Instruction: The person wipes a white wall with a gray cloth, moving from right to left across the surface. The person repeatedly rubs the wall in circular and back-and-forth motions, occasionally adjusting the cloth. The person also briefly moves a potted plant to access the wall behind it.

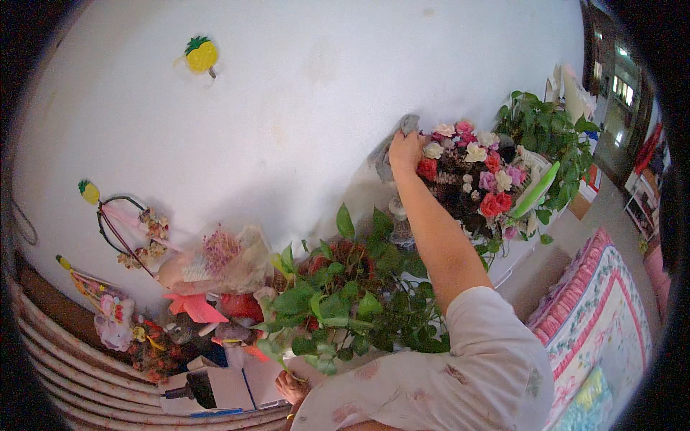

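Observation:
Against the white wall (302, 124), behind a bunch of artificial flowers (477, 153), my right hand (407, 151) grips a grey cloth (409, 124). Part of the cloth hangs down along the wall to the left of the hand. Red, pink and cream blooms stand right beside my fingers. My left hand (291, 387) rests low, at the edge of a white surface (269, 380), below a leafy green potted plant (345, 301); whether it holds anything cannot be made out.
Wrapped dried flowers (223, 248) and a hanging wreath (118, 199) are at the left. An open box (232, 385) holds a black object. Another trailing plant (539, 118) and a green-edged item (536, 191) stand at the right. A pink-frilled quilted cover (604, 301) lies at the lower right.

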The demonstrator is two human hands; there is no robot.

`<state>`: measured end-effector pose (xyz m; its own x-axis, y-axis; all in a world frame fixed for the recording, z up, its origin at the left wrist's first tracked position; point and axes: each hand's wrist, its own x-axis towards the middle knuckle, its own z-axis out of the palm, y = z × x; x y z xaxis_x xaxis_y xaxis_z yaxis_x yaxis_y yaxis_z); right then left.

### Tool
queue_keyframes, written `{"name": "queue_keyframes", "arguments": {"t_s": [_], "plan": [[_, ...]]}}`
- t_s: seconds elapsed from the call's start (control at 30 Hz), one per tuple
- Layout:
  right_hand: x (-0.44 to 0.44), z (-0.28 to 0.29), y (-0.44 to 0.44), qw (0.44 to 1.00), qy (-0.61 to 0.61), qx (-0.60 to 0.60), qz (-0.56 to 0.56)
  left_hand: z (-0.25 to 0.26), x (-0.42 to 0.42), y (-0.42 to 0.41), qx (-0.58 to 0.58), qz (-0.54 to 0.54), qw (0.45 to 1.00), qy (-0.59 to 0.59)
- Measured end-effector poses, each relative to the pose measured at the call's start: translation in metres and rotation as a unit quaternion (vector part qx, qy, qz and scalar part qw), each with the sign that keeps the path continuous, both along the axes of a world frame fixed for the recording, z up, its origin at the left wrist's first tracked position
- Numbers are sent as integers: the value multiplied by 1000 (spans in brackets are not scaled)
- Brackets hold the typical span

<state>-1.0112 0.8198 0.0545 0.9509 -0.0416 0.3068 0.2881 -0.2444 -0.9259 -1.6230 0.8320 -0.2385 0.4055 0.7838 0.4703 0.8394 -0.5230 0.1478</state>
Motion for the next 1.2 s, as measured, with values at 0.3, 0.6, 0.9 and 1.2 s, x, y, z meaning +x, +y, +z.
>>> {"name": "queue_keyframes", "arguments": {"t_s": [0.3, 0.6, 0.9, 1.2], "plan": [[-48, 38, -10, 970, -230, -26, 79, -50, -29, 11, 164, -8, 986, 10], [-60, 162, 12, 949, -299, -98, 4, 9, -3, -14, 23, 21, 999, 6], [-61, 193, 12, 940, -320, -115, -6, 24, 6, -14, -3, -12, 999, -41], [-64, 201, 12, 928, -363, -83, -10, 26, 7, -19, 35, -20, 997, -60]]}}
